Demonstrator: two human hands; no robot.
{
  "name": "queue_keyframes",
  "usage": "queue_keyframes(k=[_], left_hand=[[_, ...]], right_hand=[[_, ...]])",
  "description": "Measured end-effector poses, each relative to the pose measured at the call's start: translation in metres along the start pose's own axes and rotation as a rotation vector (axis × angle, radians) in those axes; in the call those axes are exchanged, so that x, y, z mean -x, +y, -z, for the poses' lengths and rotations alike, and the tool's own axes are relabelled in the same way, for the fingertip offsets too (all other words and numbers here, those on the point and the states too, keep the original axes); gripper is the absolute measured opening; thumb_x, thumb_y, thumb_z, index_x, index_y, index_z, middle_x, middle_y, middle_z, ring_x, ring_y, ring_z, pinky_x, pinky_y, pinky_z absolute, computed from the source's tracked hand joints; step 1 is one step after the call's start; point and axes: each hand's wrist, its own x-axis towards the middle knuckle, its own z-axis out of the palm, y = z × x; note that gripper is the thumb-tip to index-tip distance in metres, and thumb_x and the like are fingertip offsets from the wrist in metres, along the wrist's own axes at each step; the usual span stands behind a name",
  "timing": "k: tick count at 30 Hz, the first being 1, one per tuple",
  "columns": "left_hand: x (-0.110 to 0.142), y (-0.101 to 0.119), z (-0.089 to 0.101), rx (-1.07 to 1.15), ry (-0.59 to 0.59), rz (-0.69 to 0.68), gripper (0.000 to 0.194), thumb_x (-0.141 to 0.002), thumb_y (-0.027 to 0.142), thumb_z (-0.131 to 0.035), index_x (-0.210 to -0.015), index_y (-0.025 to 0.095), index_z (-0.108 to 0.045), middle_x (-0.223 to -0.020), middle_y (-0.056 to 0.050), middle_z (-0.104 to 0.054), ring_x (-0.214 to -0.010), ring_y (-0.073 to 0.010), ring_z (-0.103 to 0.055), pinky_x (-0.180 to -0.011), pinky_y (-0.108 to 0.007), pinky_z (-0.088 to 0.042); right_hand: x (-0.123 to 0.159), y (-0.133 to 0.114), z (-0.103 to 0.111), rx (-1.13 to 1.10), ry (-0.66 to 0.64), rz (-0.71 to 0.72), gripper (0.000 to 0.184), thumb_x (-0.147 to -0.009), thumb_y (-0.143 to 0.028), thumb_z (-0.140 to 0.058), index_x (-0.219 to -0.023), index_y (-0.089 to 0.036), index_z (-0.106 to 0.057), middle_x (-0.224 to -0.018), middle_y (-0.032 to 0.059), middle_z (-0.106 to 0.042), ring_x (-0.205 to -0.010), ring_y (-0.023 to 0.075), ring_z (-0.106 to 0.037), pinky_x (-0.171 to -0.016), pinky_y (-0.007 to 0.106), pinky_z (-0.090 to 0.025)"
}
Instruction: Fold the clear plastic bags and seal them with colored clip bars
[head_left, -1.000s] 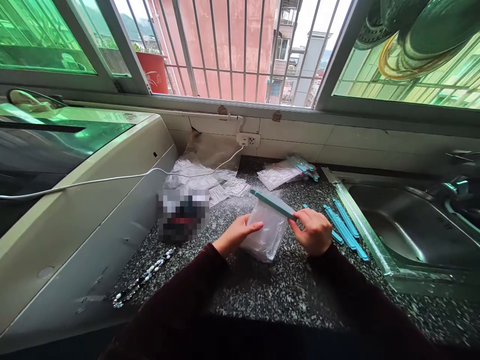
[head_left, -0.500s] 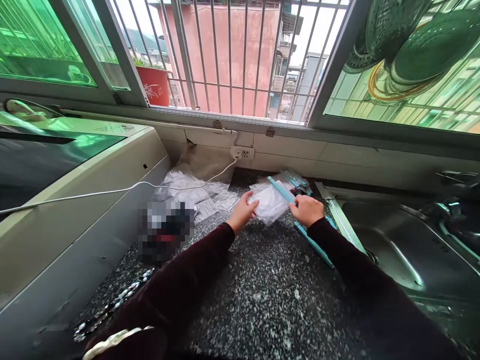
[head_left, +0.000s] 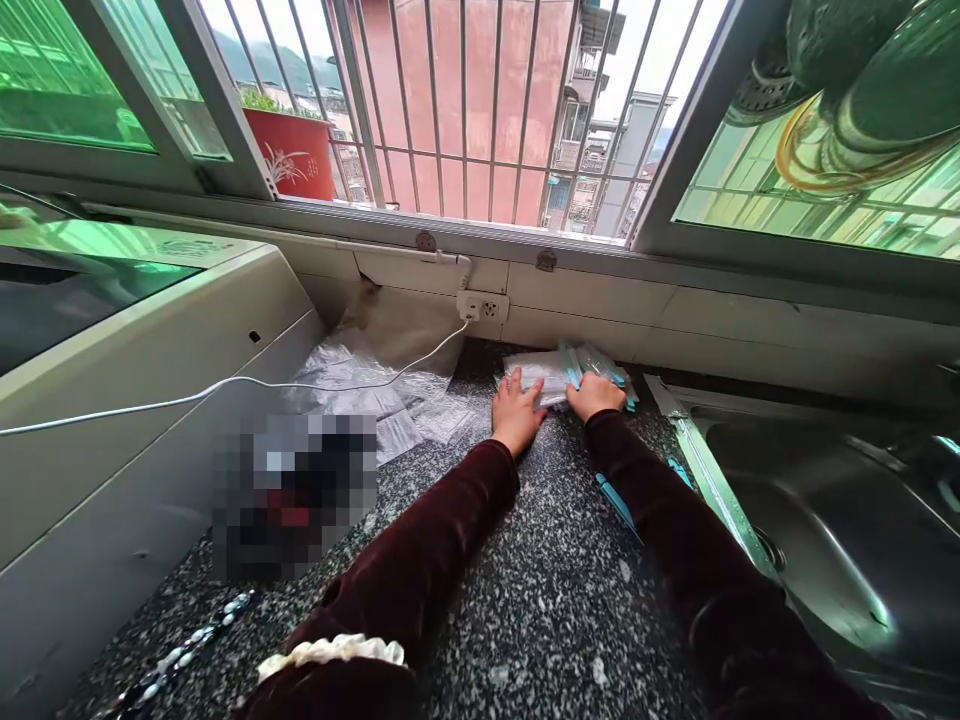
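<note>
My left hand [head_left: 516, 412] lies with its fingers spread on a clear plastic bag with white contents [head_left: 553, 380], pressing it down on the counter. At the bag's right end my right hand [head_left: 598, 396] is closed round a light-blue bag sealing clip [head_left: 572, 362]; the fingers hide part of it. Right behind that hand sits a pile of clear bags with blue clips [head_left: 604, 365]. Another blue clip [head_left: 616, 500] lies on the counter beside my right forearm, which covers part of it.
Flat clear plastic bags [head_left: 360, 390] lie at the left, under a white cable [head_left: 247, 378] running to a wall socket [head_left: 482, 306]. A blurred object [head_left: 296, 495] and a beaded string [head_left: 180, 655] are nearer. A steel sink [head_left: 810, 510] borders the speckled counter [head_left: 555, 580].
Both hands have moved away from me, bringing the bag from the air down onto the counter by the pile. My left hand has gone from gripping the bag's edge to lying spread on it.
</note>
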Motion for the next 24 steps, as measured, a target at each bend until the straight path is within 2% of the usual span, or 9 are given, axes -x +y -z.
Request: queue_keyframes(k=[3, 5, 7, 10, 13, 17, 21, 24], left_hand=[[-0.017, -0.005, -0.001, -0.017, -0.021, -0.013, 0.039, -0.082, 0.032, -0.053, -0.121, 0.028, -0.055, -0.14, -0.008, -0.037, -0.127, -0.0296, -0.032, -0.099, -0.041, -0.035], [-0.025, -0.008, -0.002, -0.012, -0.01, 0.0, 0.036, -0.082, 0.029, -0.051, -0.117, 0.027, -0.058, -0.138, -0.008, -0.04, -0.126, -0.0272, -0.033, -0.1, -0.039, -0.035], [-0.029, -0.01, -0.003, -0.005, 0.022, 0.015, 0.037, -0.081, 0.027, -0.052, -0.118, 0.025, -0.057, -0.14, -0.008, -0.037, -0.128, -0.0274, -0.032, -0.101, -0.04, -0.033], [-0.029, -0.01, -0.005, 0.027, 0.072, 0.018, 0.05, -0.076, 0.028, -0.057, -0.125, 0.021, -0.05, -0.145, -0.011, -0.029, -0.132, -0.0297, -0.024, -0.105, -0.043, -0.026], [-0.022, -0.011, -0.005, 0.094, 0.099, -0.033, 0.061, -0.071, 0.026, -0.06, -0.13, 0.018, -0.043, -0.147, -0.011, -0.023, -0.133, -0.0295, -0.02, -0.107, -0.043, -0.022], [-0.006, -0.016, -0.002, 0.205, 0.158, -0.068, 0.058, -0.068, 0.017, -0.057, -0.125, 0.016, -0.045, -0.142, -0.014, -0.03, -0.128, -0.0286, -0.029, -0.105, -0.043, -0.026], [0.014, -0.025, 0.006, 0.313, 0.266, -0.039, 0.042, -0.068, 0.01, -0.052, -0.11, 0.013, -0.051, -0.118, -0.015, -0.049, -0.113, -0.0259, -0.044, -0.099, -0.04, -0.034], [0.034, -0.032, 0.016, 0.335, 0.317, -0.013, 0.03, -0.069, 0.009, -0.049, -0.098, 0.015, -0.053, -0.099, -0.01, -0.053, -0.1, -0.0231, -0.05, -0.093, -0.039, -0.04]], right_hand=[[-0.004, -0.001, -0.003, 0.001, -0.007, 0.001, 0.044, -0.082, -0.045, -0.046, -0.105, -0.011, -0.063, -0.099, 0.0196, -0.066, -0.096, 0.029, -0.062, -0.077, 0.037, -0.045], [-0.007, -0.002, -0.003, 0.002, -0.009, 0.004, 0.046, -0.082, -0.048, -0.046, -0.104, -0.011, -0.063, -0.098, 0.0196, -0.066, -0.096, 0.0298, -0.062, -0.077, 0.037, -0.045], [-0.008, -0.005, -0.004, 0.005, -0.011, 0.01, 0.047, -0.082, -0.049, -0.045, -0.105, -0.011, -0.063, -0.099, 0.0204, -0.066, -0.097, 0.0305, -0.061, -0.078, 0.038, -0.044], [-0.007, -0.008, -0.007, -0.004, -0.004, 0.032, 0.048, -0.083, -0.05, -0.043, -0.104, -0.012, -0.063, -0.097, 0.0209, -0.066, -0.096, 0.0311, -0.061, -0.077, 0.039, -0.043], [-0.002, -0.008, -0.011, -0.038, 0.032, 0.046, 0.047, -0.083, -0.053, -0.043, -0.095, -0.014, -0.066, -0.092, 0.0189, -0.067, -0.09, 0.0301, -0.062, -0.074, 0.038, -0.043], [0.014, -0.008, -0.01, -0.093, 0.101, 0.056, 0.043, -0.085, -0.05, -0.04, -0.087, -0.015, -0.065, -0.086, 0.0153, -0.067, -0.083, 0.0264, -0.062, -0.067, 0.032, -0.04], [0.034, -0.021, -0.005, -0.154, 0.125, 0.12, 0.036, -0.088, -0.042, -0.038, -0.085, -0.016, -0.064, -0.084, 0.0124, -0.067, -0.08, 0.0225, -0.061, -0.062, 0.027, -0.036], [0.047, -0.044, -0.008, -0.221, 0.1, 0.224, 0.028, -0.086, -0.037, -0.044, -0.085, -0.017, -0.064, -0.089, 0.0098, -0.068, -0.084, 0.0206, -0.061, -0.064, 0.025, -0.036]])
